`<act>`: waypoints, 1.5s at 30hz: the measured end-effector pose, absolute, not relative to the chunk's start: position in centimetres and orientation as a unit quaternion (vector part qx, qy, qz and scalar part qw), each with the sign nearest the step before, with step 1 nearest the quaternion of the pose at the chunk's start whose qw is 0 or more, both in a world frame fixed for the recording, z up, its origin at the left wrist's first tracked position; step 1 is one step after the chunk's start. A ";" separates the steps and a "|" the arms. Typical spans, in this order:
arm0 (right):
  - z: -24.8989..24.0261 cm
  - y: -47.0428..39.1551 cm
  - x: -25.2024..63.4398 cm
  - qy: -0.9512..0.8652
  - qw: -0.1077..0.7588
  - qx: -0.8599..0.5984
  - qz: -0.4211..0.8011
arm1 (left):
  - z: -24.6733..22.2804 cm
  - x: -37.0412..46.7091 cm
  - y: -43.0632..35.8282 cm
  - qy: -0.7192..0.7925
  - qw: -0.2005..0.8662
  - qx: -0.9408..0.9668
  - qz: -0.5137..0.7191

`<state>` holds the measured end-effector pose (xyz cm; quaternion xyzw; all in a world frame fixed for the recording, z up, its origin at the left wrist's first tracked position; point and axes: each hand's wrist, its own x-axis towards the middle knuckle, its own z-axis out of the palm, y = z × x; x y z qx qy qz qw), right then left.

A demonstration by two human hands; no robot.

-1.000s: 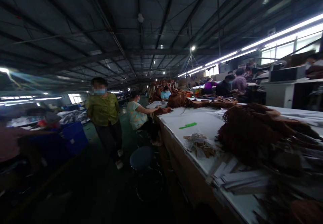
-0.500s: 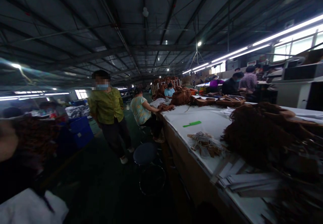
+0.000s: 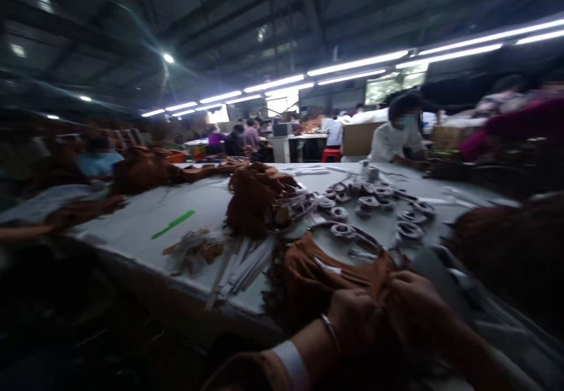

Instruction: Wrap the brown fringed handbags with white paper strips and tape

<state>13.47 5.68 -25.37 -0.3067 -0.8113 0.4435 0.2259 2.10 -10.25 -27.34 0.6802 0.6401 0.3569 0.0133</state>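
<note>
Near the table's front edge, my left hand [image 3: 355,314], with a bangle and a white band on the wrist, has its fingers closed on a brown fringed leather piece [image 3: 317,264]. My right hand [image 3: 412,297] pinches the same piece at its right end, close beside the left. Dark fringe hangs along the piece's left side. White strips [image 3: 247,264] lie on the table to its left, and several rolled white-grey coils [image 3: 343,231] lie behind it. Shadow hides the lower part of both hands.
On the white table [image 3: 132,226] are a green strip [image 3: 173,224], a heap of scraps [image 3: 198,245] and a brown fringed pile [image 3: 255,197]. A large dark pile [image 3: 506,250] stands at the right. Across the table a person in white [image 3: 396,135] is bent over; others are around.
The view has swung to the right and down onto the table. Both my hands and the brown piece they hold have come into view; the walking person and the stool have left it.
</note>
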 end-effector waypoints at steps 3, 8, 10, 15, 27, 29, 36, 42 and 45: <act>-26.1 6.0 16.4 -0.843 0.248 -0.246 0.410 | -27.5 1.7 -9.9 0.635 0.040 0.641 0.428; -26.6 5.9 15.4 -0.922 0.205 0.011 0.328 | -27.1 0.5 -10.0 0.614 0.095 0.626 0.471; -27.2 6.6 14.8 -0.922 0.197 0.023 0.333 | -26.9 0.6 -9.9 0.617 0.094 0.621 0.474; -28.3 8.8 14.2 -0.915 0.188 0.003 0.356 | -26.5 0.9 -10.7 0.634 0.048 0.628 0.450; -28.1 9.3 15.5 -0.908 0.162 0.018 0.387 | -27.2 0.8 -12.1 0.635 -0.005 0.701 0.326; -27.8 9.1 15.7 -0.907 0.162 0.016 0.388 | -27.0 0.8 -11.9 0.641 0.014 0.693 0.330; -24.1 4.4 17.5 -0.933 0.210 -0.008 0.293 | -26.6 0.6 -11.6 0.628 0.062 0.673 0.386; -24.8 1.8 17.2 -0.962 0.158 -0.040 0.219 | -27.1 1.0 -11.6 0.635 0.026 0.687 0.352; -25.5 2.4 17.0 -0.966 0.151 -0.037 0.207 | -26.3 0.1 -12.0 0.631 0.001 0.718 0.293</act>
